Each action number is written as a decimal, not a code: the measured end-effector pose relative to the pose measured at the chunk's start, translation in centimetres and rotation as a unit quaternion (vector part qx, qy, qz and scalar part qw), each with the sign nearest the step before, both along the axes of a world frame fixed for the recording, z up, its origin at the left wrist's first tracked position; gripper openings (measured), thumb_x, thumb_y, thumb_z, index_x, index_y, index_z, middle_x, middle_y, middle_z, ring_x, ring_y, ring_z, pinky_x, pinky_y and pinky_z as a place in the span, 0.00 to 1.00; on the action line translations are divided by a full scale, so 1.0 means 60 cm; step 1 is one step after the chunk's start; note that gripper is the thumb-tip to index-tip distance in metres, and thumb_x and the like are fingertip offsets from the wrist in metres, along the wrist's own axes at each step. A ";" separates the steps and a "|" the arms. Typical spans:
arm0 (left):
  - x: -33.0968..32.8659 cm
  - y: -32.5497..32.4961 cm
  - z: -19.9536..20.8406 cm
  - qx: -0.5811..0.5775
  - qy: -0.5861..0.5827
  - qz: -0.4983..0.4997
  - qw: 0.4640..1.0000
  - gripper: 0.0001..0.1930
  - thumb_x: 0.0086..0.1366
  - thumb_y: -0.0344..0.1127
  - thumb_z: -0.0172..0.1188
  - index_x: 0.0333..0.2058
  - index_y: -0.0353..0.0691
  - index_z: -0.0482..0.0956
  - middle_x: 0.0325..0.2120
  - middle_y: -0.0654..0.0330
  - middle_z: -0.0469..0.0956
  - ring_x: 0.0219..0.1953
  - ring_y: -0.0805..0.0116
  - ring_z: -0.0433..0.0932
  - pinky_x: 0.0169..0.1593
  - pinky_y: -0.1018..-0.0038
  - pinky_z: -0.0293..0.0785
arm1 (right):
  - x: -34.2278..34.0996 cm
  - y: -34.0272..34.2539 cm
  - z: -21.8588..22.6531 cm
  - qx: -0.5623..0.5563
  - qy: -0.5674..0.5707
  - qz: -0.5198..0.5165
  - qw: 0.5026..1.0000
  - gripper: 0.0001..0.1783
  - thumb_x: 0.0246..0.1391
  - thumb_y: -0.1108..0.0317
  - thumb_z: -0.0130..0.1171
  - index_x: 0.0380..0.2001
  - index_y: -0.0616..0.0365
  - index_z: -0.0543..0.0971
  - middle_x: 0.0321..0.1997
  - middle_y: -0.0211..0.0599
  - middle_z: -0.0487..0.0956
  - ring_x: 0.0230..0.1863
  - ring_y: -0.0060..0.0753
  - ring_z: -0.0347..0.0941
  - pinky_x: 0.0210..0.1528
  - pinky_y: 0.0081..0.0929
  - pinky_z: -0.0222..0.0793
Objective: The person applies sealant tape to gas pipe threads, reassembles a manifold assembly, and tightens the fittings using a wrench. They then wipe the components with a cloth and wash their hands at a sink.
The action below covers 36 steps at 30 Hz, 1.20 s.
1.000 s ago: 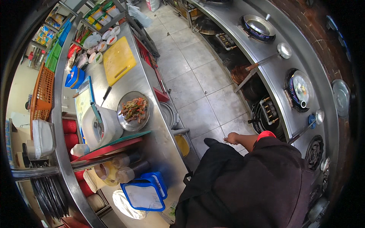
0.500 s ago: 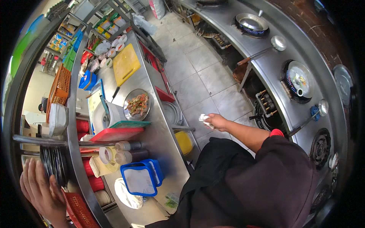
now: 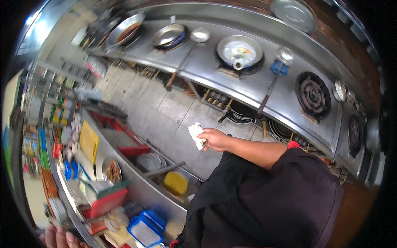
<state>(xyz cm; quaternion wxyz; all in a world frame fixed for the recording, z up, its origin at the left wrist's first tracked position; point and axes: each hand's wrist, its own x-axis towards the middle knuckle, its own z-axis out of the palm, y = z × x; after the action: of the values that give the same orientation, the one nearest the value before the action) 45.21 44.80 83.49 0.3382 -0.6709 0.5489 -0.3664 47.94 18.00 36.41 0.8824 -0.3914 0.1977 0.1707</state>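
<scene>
A crumpled white cloth [image 3: 197, 136] is gripped in my right hand [image 3: 214, 139], which reaches over the tiled floor between the two counters. My left hand [image 3: 62, 238] shows only its fingers at the lower left edge, beside the shelf frame; they look apart with nothing in them, and the palm is out of view. Across the aisle, a wok [image 3: 240, 50] with a little food and a small round white piece in it sits on a burner of the stove counter [image 3: 198, 62]. A ladle [image 3: 200, 35] and a second ladle [image 3: 284, 56] lie on that counter.
The steel worktable at left carries a yellow cutting board [image 3: 88, 142], a bowl of food [image 3: 112, 171], a red board [image 3: 108, 202] and a blue-rimmed container [image 3: 144, 231]. Bare burners [image 3: 313, 94] and a pan of brown liquid [image 3: 127, 32] are on the stove. Pans [image 3: 242, 113] sit beneath it.
My view has turned right toward the stove. My left hand has dropped toward the lower edge of the picture. The white cloth stays in my right hand and shows more fully.
</scene>
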 end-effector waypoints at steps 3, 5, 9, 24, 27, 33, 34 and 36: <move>0.056 -0.085 -0.027 -0.068 0.012 -0.117 0.991 0.11 0.69 0.41 0.55 0.39 0.40 0.80 0.33 0.60 0.82 0.36 0.65 0.81 0.42 0.66 0.76 | -0.004 -0.090 -0.018 -0.100 -0.016 -0.013 0.995 0.17 0.61 0.55 0.57 0.44 0.56 0.75 0.30 0.28 0.74 0.26 0.20 0.68 0.22 0.22 0.64; 0.099 -0.136 -0.050 -0.145 0.067 -0.137 0.978 0.12 0.69 0.40 0.55 0.37 0.37 0.80 0.30 0.58 0.81 0.34 0.63 0.80 0.39 0.68 0.76 | -0.007 -0.165 -0.017 -0.115 -0.044 -0.050 0.991 0.18 0.61 0.52 0.58 0.41 0.56 0.76 0.27 0.24 0.71 0.23 0.18 0.64 0.22 0.21 0.62; 0.211 -0.235 -0.094 -0.140 0.035 -0.147 0.979 0.12 0.69 0.38 0.55 0.33 0.34 0.79 0.27 0.54 0.80 0.30 0.59 0.79 0.34 0.68 0.75 | -0.056 -0.334 0.003 -0.012 -0.131 -0.226 0.965 0.13 0.64 0.56 0.56 0.40 0.56 0.75 0.24 0.23 0.69 0.21 0.15 0.63 0.21 0.18 0.60; 0.206 -0.750 -0.558 0.191 0.718 -0.287 0.604 0.08 0.60 0.30 0.62 0.38 0.34 0.81 0.35 0.51 0.81 0.39 0.58 0.80 0.46 0.67 0.74 | -0.761 -0.118 0.029 -0.081 0.123 -0.959 0.242 0.10 0.62 0.60 0.52 0.37 0.55 0.73 0.26 0.30 0.73 0.21 0.24 0.67 0.21 0.24 0.62; 0.111 -0.771 -0.583 0.428 0.677 -0.293 0.522 0.12 0.59 0.33 0.64 0.39 0.34 0.81 0.35 0.48 0.81 0.41 0.51 0.80 0.47 0.65 0.74 | -0.759 0.049 0.063 -0.120 0.162 -0.973 0.114 0.11 0.62 0.59 0.52 0.37 0.54 0.74 0.27 0.28 0.74 0.21 0.23 0.67 0.22 0.23 0.62; -0.008 -0.787 -0.608 0.392 0.683 -0.383 0.482 0.13 0.58 0.35 0.65 0.40 0.34 0.81 0.34 0.47 0.81 0.39 0.51 0.80 0.46 0.64 0.75 | -0.681 0.213 0.126 -0.143 0.299 -0.943 0.030 0.08 0.61 0.61 0.55 0.36 0.54 0.75 0.26 0.26 0.74 0.21 0.21 0.67 0.23 0.21 0.62; -0.022 -0.786 -0.613 0.389 0.680 -0.415 0.463 0.12 0.59 0.34 0.64 0.40 0.34 0.80 0.33 0.49 0.81 0.38 0.53 0.81 0.45 0.65 0.75 | -0.675 0.229 0.143 -0.167 0.329 -0.929 0.025 0.08 0.61 0.62 0.56 0.35 0.54 0.75 0.25 0.26 0.74 0.21 0.20 0.67 0.23 0.21 0.62; -0.044 -0.772 -0.625 0.433 0.672 -0.409 0.440 0.13 0.59 0.33 0.64 0.41 0.33 0.80 0.34 0.50 0.82 0.39 0.57 0.81 0.46 0.67 0.75 | -0.671 0.262 0.184 -0.223 0.343 -0.912 0.015 0.08 0.60 0.63 0.58 0.34 0.54 0.76 0.26 0.25 0.74 0.22 0.19 0.68 0.24 0.20 0.63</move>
<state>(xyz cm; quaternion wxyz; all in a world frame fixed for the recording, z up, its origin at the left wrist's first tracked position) 42.57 -1.51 46.02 -0.0796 -0.1706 0.9019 0.3888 7.67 33.69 47.42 0.0136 0.0369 0.7010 -0.7121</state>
